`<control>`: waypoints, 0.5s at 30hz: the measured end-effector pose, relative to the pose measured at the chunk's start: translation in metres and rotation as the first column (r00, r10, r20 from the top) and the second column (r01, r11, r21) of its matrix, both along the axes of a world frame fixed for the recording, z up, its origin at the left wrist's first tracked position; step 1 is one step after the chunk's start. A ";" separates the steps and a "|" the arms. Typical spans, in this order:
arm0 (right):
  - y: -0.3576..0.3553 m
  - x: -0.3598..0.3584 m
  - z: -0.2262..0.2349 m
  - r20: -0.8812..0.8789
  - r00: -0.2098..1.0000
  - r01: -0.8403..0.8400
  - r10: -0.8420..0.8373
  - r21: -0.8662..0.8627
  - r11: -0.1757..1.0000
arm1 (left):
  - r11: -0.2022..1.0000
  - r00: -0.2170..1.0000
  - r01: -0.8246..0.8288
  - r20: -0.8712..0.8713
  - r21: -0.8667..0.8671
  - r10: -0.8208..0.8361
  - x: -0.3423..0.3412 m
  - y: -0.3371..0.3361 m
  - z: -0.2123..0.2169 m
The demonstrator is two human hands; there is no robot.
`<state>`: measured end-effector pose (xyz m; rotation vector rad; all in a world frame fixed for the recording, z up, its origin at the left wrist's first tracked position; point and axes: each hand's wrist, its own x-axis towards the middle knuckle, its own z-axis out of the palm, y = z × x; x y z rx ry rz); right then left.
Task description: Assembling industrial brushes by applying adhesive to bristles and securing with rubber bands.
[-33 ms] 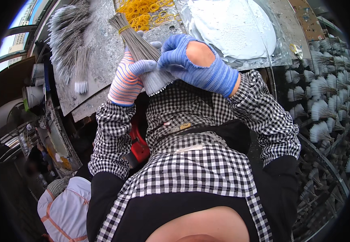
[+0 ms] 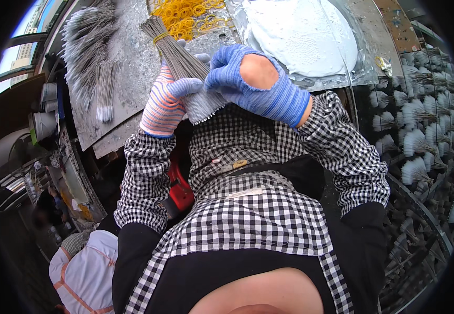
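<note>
A bundle of thin grey wire sticks (image 2: 179,51) slants across my two hands, its pale ribbed ends (image 2: 206,108) fanning down toward my apron. Near its upper end, a yellow rubber band (image 2: 161,37) circles it. My left hand (image 2: 164,102), in a pink-and-white striped glove, wraps the bundle from the left with the thumb across its front. Against its right side, my right hand (image 2: 269,97) closes its bent fingers at the sticks; the fingertips are partly hidden. The blue glove on it has a large hole over the back of the hand.
Loose yellow rubber bands (image 2: 188,14) lie at the table's far middle. White paste (image 2: 305,39) spreads over a plastic sheet at right. More white-tipped wire sticks (image 2: 88,44) are piled at left. Racks of fanned white-tipped bundles (image 2: 418,141) stand right. Another person (image 2: 86,269) is at lower left.
</note>
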<state>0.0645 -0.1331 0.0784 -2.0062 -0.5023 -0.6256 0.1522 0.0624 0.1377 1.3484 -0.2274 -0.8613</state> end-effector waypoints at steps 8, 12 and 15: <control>0.001 -0.016 0.019 -0.214 0.949 0.180 -0.234 -0.244 0.953 | 1.000 0.975 -0.016 0.221 0.013 0.013 -0.002 -0.020 -0.002; -0.016 -0.013 0.021 -0.349 0.908 0.196 -0.230 -0.129 0.972 | 0.999 0.929 0.045 0.368 0.002 -0.043 0.001 -0.043 -0.004; -0.035 -0.013 0.019 -0.361 0.899 0.246 -0.248 -0.051 0.968 | 0.998 0.931 0.062 0.362 -0.011 -0.054 0.002 -0.069 -0.002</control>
